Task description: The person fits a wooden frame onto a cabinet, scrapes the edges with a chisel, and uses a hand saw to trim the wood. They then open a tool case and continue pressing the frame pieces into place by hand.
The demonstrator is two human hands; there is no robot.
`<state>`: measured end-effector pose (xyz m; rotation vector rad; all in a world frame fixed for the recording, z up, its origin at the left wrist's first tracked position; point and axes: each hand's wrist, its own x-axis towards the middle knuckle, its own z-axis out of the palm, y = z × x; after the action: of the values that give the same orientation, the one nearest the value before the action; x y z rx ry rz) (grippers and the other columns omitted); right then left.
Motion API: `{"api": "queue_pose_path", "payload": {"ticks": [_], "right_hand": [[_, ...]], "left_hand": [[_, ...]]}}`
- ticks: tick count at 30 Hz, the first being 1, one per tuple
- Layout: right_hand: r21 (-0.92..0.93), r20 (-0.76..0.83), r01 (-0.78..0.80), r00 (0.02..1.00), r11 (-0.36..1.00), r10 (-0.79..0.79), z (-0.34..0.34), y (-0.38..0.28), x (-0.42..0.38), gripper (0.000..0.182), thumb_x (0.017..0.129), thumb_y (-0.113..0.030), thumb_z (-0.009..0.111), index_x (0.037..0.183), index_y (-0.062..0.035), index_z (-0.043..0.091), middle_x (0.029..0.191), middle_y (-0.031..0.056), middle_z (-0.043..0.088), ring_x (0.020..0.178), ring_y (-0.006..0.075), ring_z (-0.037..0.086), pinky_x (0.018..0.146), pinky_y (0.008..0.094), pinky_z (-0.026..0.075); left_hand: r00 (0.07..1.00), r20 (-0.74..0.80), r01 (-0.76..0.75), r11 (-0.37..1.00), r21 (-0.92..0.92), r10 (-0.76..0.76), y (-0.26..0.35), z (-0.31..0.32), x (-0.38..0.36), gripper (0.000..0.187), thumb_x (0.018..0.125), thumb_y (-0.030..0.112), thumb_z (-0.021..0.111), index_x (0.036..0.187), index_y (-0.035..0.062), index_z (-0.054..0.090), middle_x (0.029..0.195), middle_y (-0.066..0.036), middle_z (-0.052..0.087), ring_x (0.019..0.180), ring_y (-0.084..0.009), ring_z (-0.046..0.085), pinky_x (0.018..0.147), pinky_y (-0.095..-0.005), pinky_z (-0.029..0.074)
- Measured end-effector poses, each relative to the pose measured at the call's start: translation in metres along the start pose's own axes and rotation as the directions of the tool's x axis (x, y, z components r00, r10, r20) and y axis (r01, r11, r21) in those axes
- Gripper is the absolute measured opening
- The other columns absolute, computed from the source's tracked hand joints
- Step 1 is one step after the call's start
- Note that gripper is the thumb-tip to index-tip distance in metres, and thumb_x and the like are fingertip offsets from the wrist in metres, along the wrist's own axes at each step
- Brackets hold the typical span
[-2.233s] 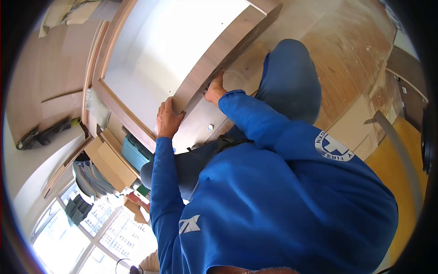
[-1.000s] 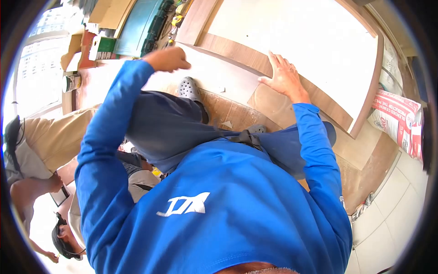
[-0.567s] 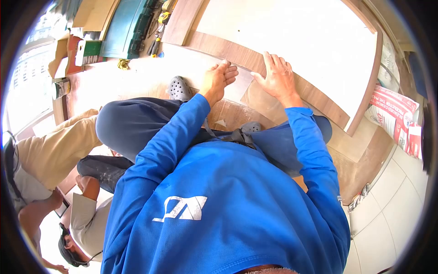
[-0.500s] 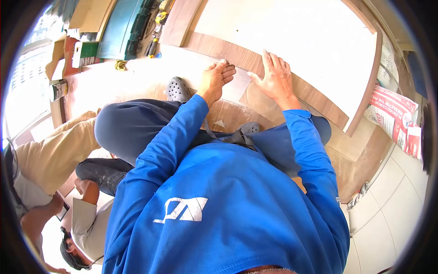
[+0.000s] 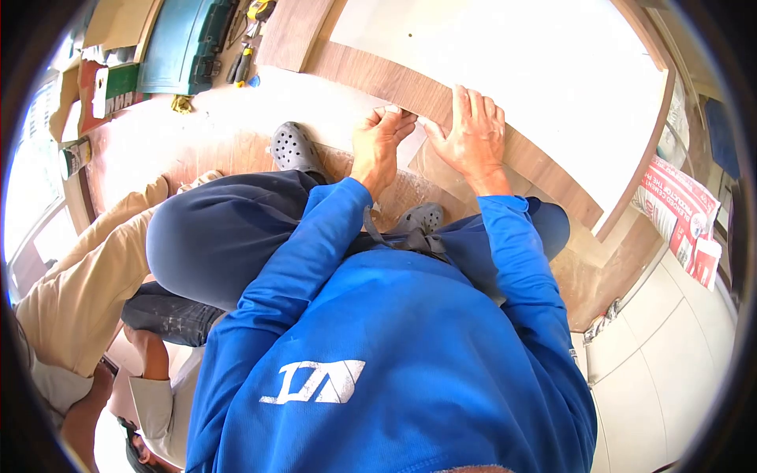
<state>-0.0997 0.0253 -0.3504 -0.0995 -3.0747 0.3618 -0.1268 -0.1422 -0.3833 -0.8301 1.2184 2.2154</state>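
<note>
In front of me lies a large white panel (image 5: 505, 71) bordered by a brown wood-grain strip (image 5: 371, 75). My right hand (image 5: 475, 142) rests on the strip, its fingers stretched over onto the panel and the thumb pointing left. My left hand (image 5: 377, 150) is at the strip's near edge, thumb and index finger pressed together. Whatever is in that pinch, if anything, is too small to tell. Both hands are close together, with the left thumb near the right one.
Upper left are a teal case (image 5: 177, 47), pliers (image 5: 243, 65) and a green box (image 5: 118, 88). A cement bag (image 5: 678, 217) lies at the right. Another person's legs in tan trousers (image 5: 87, 276) and a person in a light shirt (image 5: 162, 410) are to my left.
My left hand has moved up to the strip's edge and its fingers have curled into a pinch. My right hand has stayed on the strip. The view has shifted slightly.
</note>
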Motion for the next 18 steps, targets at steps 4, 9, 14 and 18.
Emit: {"api": "queue_pose_path", "payload": {"ticks": [4,9,14,18], "right_hand": [[0.012,-0.04,0.021,0.999,1.0,-0.021,-0.0015,0.0011,0.0009,0.082,0.082,-0.054,0.079,0.139,0.0012,0.056,0.125,0.0142,0.062,0.114,0.0307,0.057,0.102,0.0478,0.042],[0.043,-0.064,0.048,0.997,0.998,-0.045,-0.0053,0.0001,0.0015,0.082,0.082,-0.052,0.079,0.14,0.0006,0.055,0.127,0.0138,0.062,0.117,0.0306,0.057,0.104,0.0481,0.041],[0.018,-0.043,0.033,0.999,0.999,-0.033,-0.0016,-0.0005,-0.0006,0.08,0.082,-0.052,0.079,0.138,0.0005,0.056,0.123,0.0138,0.061,0.114,0.0311,0.057,0.1,0.0479,0.043],[0.009,-0.039,0.026,0.999,1.0,-0.026,-0.0024,-0.0026,0.0,0.08,0.082,-0.051,0.079,0.138,0.0006,0.056,0.123,0.0141,0.061,0.113,0.0314,0.057,0.099,0.048,0.043]], "left_hand": [[1.0,0.017,0.003,1.0,0.013,-0.003,-0.0017,-0.0026,0.0031,0.015,0.102,0.013,0.066,0.104,-0.0012,0.063,0.107,-0.016,0.071,0.101,-0.0282,0.072,0.096,-0.0421,0.058],[0.999,0.042,0.002,1.0,0.027,-0.003,-0.0025,-0.0049,0.0048,0.012,0.103,0.013,0.066,0.104,0.001,0.062,0.106,-0.014,0.07,0.102,-0.0278,0.071,0.098,-0.0423,0.057],[0.998,0.061,-0.001,1.0,0.029,-0.001,-0.0034,-0.0057,0.0057,0.011,0.102,0.012,0.066,0.105,0.0026,0.062,0.107,-0.014,0.07,0.103,-0.0268,0.07,0.099,-0.0418,0.056],[0.992,0.105,-0.089,0.985,0.145,0.074,-0.0045,-0.0057,0.0043,0.013,0.101,0.013,0.069,0.104,0.0023,0.062,0.106,-0.014,0.072,0.101,-0.0245,0.07,0.098,-0.0402,0.056]]}}
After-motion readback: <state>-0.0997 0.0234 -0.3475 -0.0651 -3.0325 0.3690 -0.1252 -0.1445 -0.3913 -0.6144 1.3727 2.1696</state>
